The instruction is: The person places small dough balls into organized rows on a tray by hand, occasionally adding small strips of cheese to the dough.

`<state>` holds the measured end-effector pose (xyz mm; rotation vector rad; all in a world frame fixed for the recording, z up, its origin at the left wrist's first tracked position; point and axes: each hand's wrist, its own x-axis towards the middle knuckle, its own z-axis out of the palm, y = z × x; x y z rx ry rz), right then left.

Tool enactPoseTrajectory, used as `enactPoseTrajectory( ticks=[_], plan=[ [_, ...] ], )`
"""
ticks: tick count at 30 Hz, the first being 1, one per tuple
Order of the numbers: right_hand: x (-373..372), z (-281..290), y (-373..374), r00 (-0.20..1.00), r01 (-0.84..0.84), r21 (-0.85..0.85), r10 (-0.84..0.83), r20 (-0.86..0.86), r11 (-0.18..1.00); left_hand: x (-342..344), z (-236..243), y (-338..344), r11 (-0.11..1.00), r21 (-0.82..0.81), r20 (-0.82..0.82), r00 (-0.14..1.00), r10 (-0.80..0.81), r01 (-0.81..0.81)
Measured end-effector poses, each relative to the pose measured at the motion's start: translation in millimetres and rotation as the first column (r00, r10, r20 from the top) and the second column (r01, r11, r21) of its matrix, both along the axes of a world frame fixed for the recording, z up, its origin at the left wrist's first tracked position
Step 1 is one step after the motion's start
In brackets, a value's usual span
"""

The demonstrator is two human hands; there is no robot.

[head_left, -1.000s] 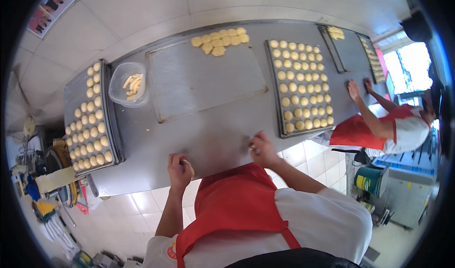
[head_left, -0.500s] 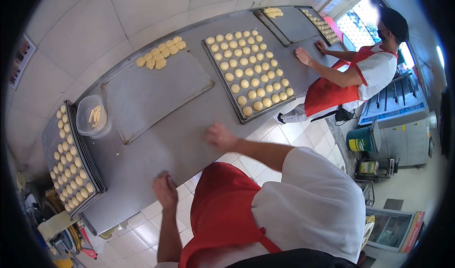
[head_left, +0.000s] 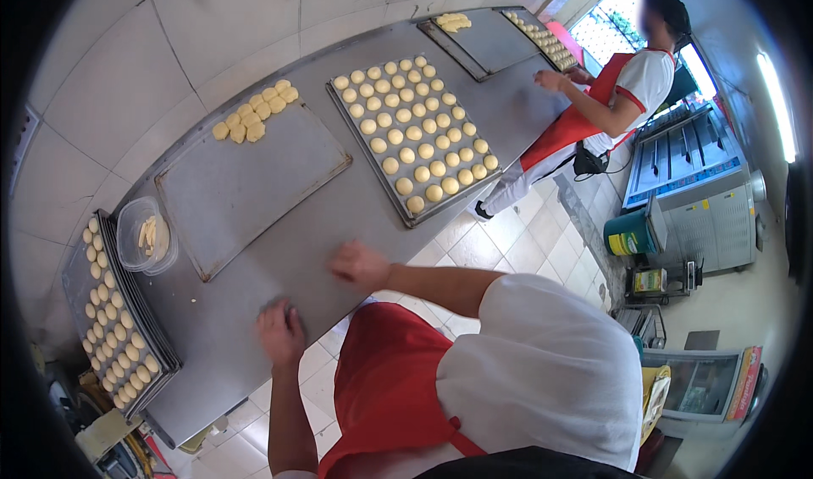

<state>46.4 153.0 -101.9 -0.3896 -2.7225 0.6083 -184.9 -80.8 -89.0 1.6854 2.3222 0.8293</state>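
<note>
Both of my hands are over the grey metal table near its front edge. My right hand is curled and slightly blurred, low over the tabletop. My left hand lies closer to the edge with its fingers bent downward. What is under either palm, if anything, is hidden. Beyond them lies a flat baking tray, with a cluster of flattened dough pieces at its far edge. A larger batch of round dough balls sits in rows on another tray to the right.
At left, a clear plastic container holds pale strips, beside stacked trays topped with dough balls. A co-worker in a red apron stands at the table's far right, near another tray. A wall runs behind the table.
The whole view has shifted, with the table moving slightly left. My hands stay bent low over the tabletop. The co-worker's hands have lifted from the table and drawn together.
</note>
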Motion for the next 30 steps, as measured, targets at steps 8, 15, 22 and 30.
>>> enactPoseTrajectory(
  ticks=[8, 15, 22, 30],
  plan=[
    [-47, 17, 63, 0.998, 0.052, 0.091, -0.048, -0.046, 0.995, -70, -16, 48, 0.987, 0.119, 0.042, 0.993, 0.107, -0.112],
    [-41, 9, -16, 0.996, -0.069, 0.077, 0.073, -0.053, 0.995, -18, 3, 57, 0.989, 0.142, -0.071, 0.997, 0.043, -0.032],
    [-30, -2, 45, 0.999, 0.006, 0.088, -0.003, -0.034, 0.996, -59, -17, 22, 0.984, 0.105, -0.079, 0.985, 0.153, -0.144],
    [-82, 3, 4, 0.982, -0.182, 0.160, 0.169, 0.090, 0.970, -46, -5, 85, 0.982, 0.165, -0.139, 0.988, -0.068, 0.090]
  ],
)
